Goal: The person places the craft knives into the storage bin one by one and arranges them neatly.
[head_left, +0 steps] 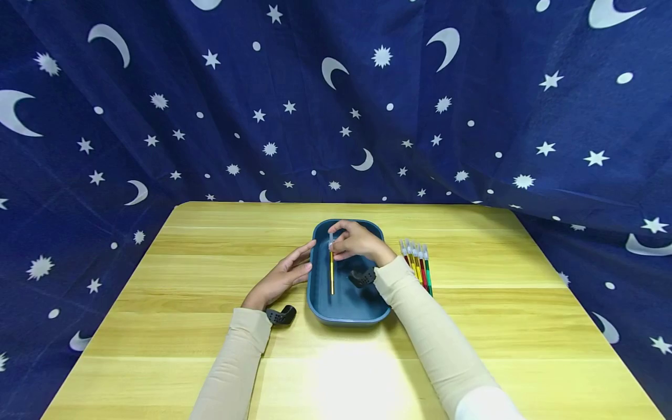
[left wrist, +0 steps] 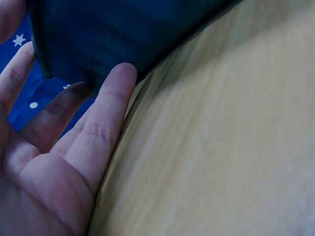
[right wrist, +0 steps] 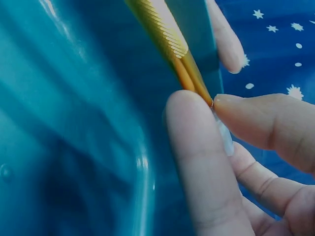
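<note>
My right hand (head_left: 359, 240) is over the blue tray (head_left: 347, 319), pinching a gold craft knife (head_left: 332, 275) near its clear-capped end between thumb and fingertips. In the right wrist view the knife (right wrist: 158, 24) shows a knurled grip and a slotted collar, with thumb and finger right at the collar and the whitish cap partly hidden behind them. The knife's other end points toward the near side of the tray. At the tray's left side rests my left hand (head_left: 286, 274), its fingers extended; the left wrist view has those fingertips against the tray's outer wall (left wrist: 113, 34).
Several capped craft knives (head_left: 419, 265) in gold, red and green lie side by side on the wooden table (head_left: 210, 268), just right of the tray. My right sleeve (head_left: 436, 332) passes in front of their lower ends. A blue star-patterned cloth (head_left: 294, 105) hangs behind the table.
</note>
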The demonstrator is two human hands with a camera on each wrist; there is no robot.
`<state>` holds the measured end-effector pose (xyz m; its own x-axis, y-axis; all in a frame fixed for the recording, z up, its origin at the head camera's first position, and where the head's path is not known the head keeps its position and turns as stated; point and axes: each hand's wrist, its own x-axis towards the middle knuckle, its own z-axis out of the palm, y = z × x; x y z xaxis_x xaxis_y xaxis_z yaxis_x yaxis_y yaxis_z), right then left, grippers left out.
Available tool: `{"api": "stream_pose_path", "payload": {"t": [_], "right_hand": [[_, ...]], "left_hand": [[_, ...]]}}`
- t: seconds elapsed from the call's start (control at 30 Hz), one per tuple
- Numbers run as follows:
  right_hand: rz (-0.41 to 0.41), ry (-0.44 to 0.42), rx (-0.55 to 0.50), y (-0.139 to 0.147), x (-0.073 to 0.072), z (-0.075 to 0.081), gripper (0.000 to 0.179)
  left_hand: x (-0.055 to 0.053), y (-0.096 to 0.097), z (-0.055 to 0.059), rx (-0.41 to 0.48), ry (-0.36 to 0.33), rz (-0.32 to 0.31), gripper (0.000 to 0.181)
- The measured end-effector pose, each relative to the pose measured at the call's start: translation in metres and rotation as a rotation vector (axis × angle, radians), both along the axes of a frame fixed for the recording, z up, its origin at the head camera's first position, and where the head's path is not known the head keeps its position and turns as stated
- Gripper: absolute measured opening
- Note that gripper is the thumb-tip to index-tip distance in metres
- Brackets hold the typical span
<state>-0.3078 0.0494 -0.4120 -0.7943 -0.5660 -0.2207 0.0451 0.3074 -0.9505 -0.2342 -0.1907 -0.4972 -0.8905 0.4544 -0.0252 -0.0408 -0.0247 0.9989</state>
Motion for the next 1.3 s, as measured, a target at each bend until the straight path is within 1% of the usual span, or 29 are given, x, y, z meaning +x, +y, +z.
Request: {"api": "stream_pose_path", "payload": {"t": [0.37,0.67,0.83,1.1,1.3], "right_hand": [[-0.044,-0.021,0.062,-0.011,-0.003,-0.003,0.043],[-0.043,-0.032,0.15,-0.02,-0.008,-0.009,0.046],[-0.05,-0.052,0.199,-0.025,-0.011,-0.014,0.047],[-0.049,-0.069,0.2,-0.029,-0.01,-0.021,0.046],[-0.059,-0.054,0.207,-0.032,-0.009,-0.024,0.044]], "left_hand": [[0.0,-0.001,0.0,0.001,-0.008,0.002,0.064],[0.001,-0.001,0.001,0.005,-0.013,0.003,0.064],[0.0,-0.001,0.0,0.011,0.0,-0.002,0.064],[-0.001,0.0,-0.001,0.008,-0.002,0.003,0.064],[-0.001,-0.001,-0.001,-0.003,-0.007,0.007,0.064]]}}
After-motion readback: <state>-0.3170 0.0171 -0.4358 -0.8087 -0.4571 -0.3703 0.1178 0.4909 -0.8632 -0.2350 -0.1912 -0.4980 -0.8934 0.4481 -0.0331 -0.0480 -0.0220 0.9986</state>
